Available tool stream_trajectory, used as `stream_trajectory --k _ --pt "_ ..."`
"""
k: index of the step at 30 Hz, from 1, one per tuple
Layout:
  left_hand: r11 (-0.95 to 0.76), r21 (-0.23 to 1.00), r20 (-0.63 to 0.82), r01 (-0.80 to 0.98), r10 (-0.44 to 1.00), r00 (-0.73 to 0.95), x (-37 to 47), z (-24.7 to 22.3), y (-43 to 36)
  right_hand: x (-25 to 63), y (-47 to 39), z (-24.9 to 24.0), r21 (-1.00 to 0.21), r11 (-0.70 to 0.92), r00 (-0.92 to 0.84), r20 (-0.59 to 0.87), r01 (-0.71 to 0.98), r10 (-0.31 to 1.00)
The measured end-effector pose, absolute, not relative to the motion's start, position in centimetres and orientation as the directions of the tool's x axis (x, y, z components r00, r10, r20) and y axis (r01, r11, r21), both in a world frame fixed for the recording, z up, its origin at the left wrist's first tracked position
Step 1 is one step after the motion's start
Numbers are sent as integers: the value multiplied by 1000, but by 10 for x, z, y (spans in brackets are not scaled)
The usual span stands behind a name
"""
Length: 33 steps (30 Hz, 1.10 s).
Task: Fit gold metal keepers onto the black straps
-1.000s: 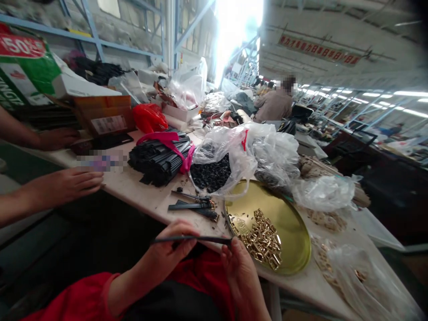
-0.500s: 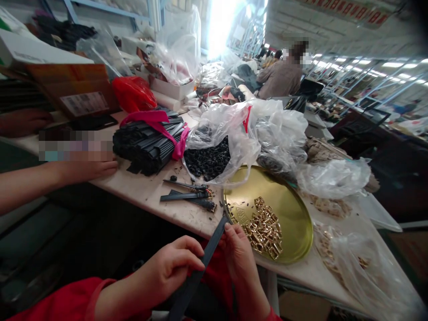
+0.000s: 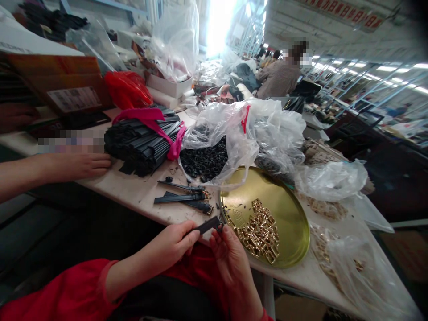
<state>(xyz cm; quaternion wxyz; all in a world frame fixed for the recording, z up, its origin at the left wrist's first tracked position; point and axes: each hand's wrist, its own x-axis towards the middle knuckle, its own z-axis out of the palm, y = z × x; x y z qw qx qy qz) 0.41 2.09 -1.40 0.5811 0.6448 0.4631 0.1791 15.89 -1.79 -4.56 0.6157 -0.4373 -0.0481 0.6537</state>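
Observation:
A black strap (image 3: 206,226) is held in front of the table's near edge. My left hand (image 3: 174,243) is closed on it, thumb on top and fingers round the side. At its upper right end, my right hand (image 3: 230,254) pinches the tip, which looks bent over; whether a small dark piece is there too I cannot tell. A round gold tray (image 3: 287,196) with a heap of gold-coloured buckles (image 3: 262,234) lies just right of my right hand. Several black straps with buckles (image 3: 187,198) rest on the table beyond my hands.
Black straps tied with a pink band (image 3: 143,140) lie behind, beside a clear bag of small black loops (image 3: 205,160). Another person's hand (image 3: 90,165) rests on the table at left. Plastic bags (image 3: 354,267) with gold pieces lie at right; a cardboard box (image 3: 67,84) stands at the back left.
My left hand has moved up along the strap toward its end. The strap has swung from steep to nearly level, and its end now looks bent at my right fingers.

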Motion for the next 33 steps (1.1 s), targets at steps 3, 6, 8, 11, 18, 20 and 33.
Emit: stream_trajectory --k 3,6,8,11,18,20,33 --pt "-47 868 -234 494 840 490 1 -11 12 155 -21 -47 -652 -189 150 -427 -734 892" --pt "-128 815 -207 565 846 491 -2 -9 7 155 -29 -49 -764 -196 187 -383 -615 905" --pt "-170 791 -219 587 818 532 -6 -5 6 157 -36 -50 -831 -217 204 -363 -512 909" --pt "-212 781 -230 587 777 586 -10 0 3 159 -44 -49 -885 -222 177 -316 -410 932" --pt "-131 871 -197 474 791 579 -4 6 -13 134 -57 -50 -887 -231 81 -285 -400 955" --pt "-113 891 -191 439 785 589 -2 3 -16 130 -59 -52 -896 -223 41 -258 -385 965" --pt "353 922 -378 160 730 569 6 -39 7 299 17 -32 -302 -214 240 52 929 969"
